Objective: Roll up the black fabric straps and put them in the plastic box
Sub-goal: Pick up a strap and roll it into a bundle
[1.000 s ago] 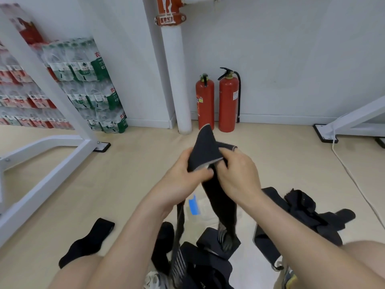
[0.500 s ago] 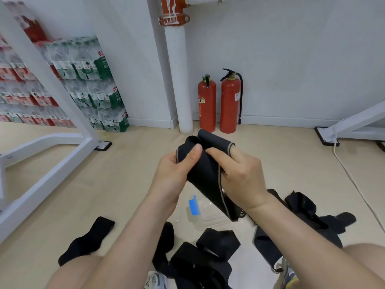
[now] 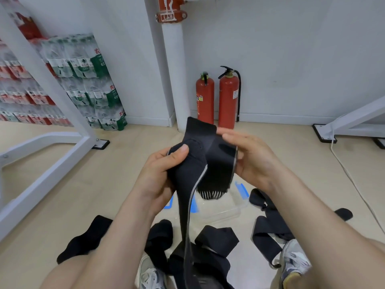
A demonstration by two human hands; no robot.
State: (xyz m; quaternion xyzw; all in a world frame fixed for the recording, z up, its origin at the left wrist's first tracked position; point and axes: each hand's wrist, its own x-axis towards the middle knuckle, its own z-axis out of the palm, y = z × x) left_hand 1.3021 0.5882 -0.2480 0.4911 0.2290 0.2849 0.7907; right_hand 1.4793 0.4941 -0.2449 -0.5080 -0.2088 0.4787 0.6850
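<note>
Since half a second ago the hands have drawn apart and the right one has slid out to the right, so the black fabric strap [image 3: 216, 161] now spreads wider between them, one end standing up at the far side. Left hand [image 3: 160, 174] grips the strap's left fold, thumb pressed flat on the near face and fingers curled behind. Right hand [image 3: 254, 161] lies against the right fold with fingers nearly straight over its top edge; motion blur hides whether the thumb clamps it. A grey-edged tail of the strap hangs from the left hand down into the pile of loose straps [image 3: 210, 243] near the person's shoes. Just beyond that pile, under the held strap, sits the clear plastic box [image 3: 220, 211] with blue latches, on the floor. Another strap [image 3: 85, 240] lies apart at the near left, and more [image 3: 268, 226] at the near right. Two red fire extinguishers [image 3: 228, 101] stand against the far wall.
</note>
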